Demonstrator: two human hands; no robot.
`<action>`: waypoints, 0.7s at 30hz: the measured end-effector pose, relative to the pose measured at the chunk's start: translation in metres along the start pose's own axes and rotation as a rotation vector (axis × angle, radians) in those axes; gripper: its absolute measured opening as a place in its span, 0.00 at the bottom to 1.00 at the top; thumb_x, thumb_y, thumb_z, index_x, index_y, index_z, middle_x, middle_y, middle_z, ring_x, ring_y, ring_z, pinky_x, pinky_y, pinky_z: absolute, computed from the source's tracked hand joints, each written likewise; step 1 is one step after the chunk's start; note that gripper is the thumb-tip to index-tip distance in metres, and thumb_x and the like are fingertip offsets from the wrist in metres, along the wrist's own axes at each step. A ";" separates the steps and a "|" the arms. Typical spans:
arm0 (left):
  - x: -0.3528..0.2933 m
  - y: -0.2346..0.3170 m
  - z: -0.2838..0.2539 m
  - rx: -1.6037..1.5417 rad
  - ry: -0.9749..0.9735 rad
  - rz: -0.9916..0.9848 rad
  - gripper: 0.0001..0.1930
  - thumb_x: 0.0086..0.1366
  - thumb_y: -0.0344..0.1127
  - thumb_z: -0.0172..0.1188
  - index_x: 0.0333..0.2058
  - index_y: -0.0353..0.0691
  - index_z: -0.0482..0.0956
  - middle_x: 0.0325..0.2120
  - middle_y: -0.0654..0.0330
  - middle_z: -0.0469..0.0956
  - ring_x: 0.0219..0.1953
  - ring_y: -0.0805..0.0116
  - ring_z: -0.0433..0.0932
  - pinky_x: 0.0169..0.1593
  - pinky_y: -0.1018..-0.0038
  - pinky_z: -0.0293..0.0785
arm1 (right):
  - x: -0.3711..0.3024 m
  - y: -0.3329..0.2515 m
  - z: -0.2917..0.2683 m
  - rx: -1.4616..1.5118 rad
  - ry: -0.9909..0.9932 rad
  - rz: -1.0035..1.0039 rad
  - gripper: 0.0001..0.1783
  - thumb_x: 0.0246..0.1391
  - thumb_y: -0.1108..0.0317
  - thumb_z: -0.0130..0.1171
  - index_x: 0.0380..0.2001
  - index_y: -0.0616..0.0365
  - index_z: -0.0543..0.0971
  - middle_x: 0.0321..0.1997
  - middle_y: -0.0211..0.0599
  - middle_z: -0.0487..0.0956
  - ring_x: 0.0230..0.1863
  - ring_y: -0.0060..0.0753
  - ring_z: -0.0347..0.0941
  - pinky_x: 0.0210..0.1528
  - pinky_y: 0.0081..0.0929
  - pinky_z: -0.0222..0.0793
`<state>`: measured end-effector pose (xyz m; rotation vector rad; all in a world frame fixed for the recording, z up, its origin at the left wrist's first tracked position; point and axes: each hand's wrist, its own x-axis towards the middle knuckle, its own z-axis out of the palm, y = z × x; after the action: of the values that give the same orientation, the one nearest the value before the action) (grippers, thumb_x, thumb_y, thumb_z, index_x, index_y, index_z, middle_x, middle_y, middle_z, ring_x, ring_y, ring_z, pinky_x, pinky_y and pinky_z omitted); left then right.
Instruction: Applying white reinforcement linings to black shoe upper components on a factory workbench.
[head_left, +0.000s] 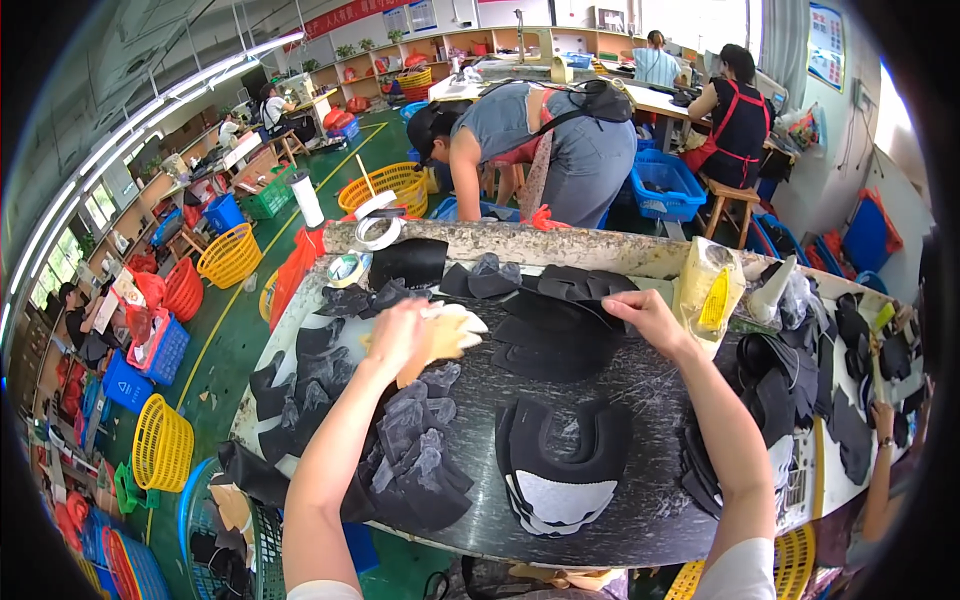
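My left hand is closed in a fist over a tan, pale-edged lump at the left of the work table; what its fingers hold is hidden. With thumb and finger, my right hand pinches the edge of a black cut piece, part of a fanned pile of similar dark pieces. Nearer to me lies a stack of black U-shaped pieces with light grey ends. Wrinkled dark pieces with a whitish film lie in a heap below my left hand.
Rolls of tape and a stained cream container stand by the table's far edge. More black pieces are piled at the right, near another person's hand. Beyond the table a person bends over. Yellow baskets stand left.
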<state>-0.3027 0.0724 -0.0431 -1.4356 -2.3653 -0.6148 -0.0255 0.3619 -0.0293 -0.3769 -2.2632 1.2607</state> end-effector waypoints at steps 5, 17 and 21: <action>-0.010 0.041 -0.054 -0.240 0.563 0.293 0.02 0.53 0.25 0.55 0.23 0.39 0.74 0.21 0.61 0.75 0.28 0.60 0.75 0.40 0.67 0.66 | -0.032 -0.080 0.026 -0.444 0.499 -0.607 0.09 0.52 0.73 0.60 0.38 0.63 0.81 0.37 0.43 0.82 0.37 0.42 0.81 0.41 0.29 0.76; 0.002 0.162 0.016 -0.258 0.190 0.713 0.07 0.52 0.33 0.60 0.30 0.41 0.75 0.26 0.60 0.71 0.32 0.61 0.73 0.40 0.64 0.65 | -0.019 0.015 0.051 -0.010 0.144 0.022 0.09 0.50 0.73 0.65 0.33 0.63 0.76 0.31 0.35 0.82 0.33 0.20 0.77 0.36 0.21 0.71; 0.035 0.157 0.083 -0.178 0.022 0.624 0.08 0.58 0.38 0.57 0.28 0.39 0.78 0.28 0.59 0.73 0.37 0.61 0.74 0.44 0.65 0.65 | -0.014 0.024 0.045 0.112 0.256 0.057 0.15 0.52 0.71 0.64 0.43 0.64 0.78 0.34 0.38 0.82 0.38 0.21 0.76 0.42 0.22 0.71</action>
<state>-0.1820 0.2048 -0.0673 -2.0909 -1.7219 -0.6624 -0.0393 0.3363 -0.0735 -0.5330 -1.9710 1.2821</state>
